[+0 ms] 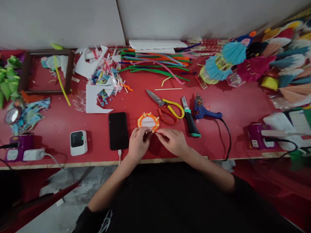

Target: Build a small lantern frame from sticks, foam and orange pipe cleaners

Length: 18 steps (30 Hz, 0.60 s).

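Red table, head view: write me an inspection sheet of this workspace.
Surface: red tabletop with a pale front edge.
Work items: orange-rimmed white piece with pale pegs; scissors and utility knife to its right.
Clutter: cut white paper and shredded trimmings, back left.
Grip: left hand holds the piece's near edge; right hand at its rim, contact unclear.
Cables: white lead at the phone; black cord from the glue gun.
Surroundings: pale wall panels behind.

The person wears a black shirt (pixel 170 200) with short sleeves (pixel 245 191); thin white lines (pixel 106 221) streak its left side. Forearms (pixel 209 170) and hands (pixel 139 144) are bare.
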Motion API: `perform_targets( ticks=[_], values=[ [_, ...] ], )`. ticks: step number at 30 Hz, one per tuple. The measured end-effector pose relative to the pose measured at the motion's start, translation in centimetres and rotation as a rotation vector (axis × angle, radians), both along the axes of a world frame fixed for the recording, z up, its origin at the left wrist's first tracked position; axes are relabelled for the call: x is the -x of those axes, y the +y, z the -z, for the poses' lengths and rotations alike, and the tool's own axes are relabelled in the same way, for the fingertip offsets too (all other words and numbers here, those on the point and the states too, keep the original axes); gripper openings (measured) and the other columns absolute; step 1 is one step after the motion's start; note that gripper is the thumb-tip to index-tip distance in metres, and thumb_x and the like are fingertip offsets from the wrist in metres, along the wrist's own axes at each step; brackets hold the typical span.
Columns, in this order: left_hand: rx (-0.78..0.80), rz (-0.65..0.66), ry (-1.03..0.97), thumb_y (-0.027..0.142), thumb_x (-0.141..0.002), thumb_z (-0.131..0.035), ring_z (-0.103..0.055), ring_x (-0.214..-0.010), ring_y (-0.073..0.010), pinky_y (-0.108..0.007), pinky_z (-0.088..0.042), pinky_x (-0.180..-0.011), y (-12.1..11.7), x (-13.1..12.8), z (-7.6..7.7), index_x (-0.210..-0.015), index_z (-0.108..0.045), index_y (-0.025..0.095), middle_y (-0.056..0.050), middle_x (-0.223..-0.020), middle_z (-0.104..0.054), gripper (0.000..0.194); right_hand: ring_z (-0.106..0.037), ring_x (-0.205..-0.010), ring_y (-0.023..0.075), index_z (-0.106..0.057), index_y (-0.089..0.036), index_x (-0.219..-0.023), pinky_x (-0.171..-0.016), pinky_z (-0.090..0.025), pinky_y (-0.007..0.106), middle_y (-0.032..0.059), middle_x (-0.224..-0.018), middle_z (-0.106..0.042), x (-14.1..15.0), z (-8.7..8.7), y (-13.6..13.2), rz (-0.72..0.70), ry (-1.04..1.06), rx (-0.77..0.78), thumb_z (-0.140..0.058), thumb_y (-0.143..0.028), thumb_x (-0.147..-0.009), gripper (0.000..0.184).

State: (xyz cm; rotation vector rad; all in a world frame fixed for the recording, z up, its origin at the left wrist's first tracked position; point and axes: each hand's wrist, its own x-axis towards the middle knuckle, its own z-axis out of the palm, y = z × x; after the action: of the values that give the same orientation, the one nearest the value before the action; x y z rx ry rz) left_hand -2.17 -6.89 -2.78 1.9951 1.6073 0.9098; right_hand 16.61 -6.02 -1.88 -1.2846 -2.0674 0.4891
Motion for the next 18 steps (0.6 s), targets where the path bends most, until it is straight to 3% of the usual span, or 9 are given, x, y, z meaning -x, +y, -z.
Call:
perform_targets(
  ticks=[7,18],
  values=[
    [-0.041,0.041,0.011,0.012,-0.091,-0.06,-0.069,-0.095,-0.0217,-0.035,-0.058,-0.086,0.0,0.2,-0.1,-0.107,-0.064,0.022,-0.006,-0.098,-0.076,0.019,-0.076,-0.079,0.0197,-0.075,-0.018,-0.103,-0.069,-0.055,0.028,0.0092,-0.094,-0.081,0.6,1.6,0.0,0.011,-0.011,0.133,-0.058,-0.022,-0.095,0.019],
    [-0.099,0.039,0.042,0.013,-0.092,-0.059,-0.07,-0.092,-0.0226,-0.037,-0.058,-0.085,0.1,-0.2,-0.1,-0.107,-0.061,0.022,-0.006,-0.096,-0.077,0.017,-0.068,-0.062,0.016,-0.073,-0.018,-0.09,-0.061,-0.048,0.026,0.0035,-0.072,-0.074,1.6,-0.7,1.4,0.119,0.034,0.471,-0.064,-0.022,-0.089,0.011]
  ],
)
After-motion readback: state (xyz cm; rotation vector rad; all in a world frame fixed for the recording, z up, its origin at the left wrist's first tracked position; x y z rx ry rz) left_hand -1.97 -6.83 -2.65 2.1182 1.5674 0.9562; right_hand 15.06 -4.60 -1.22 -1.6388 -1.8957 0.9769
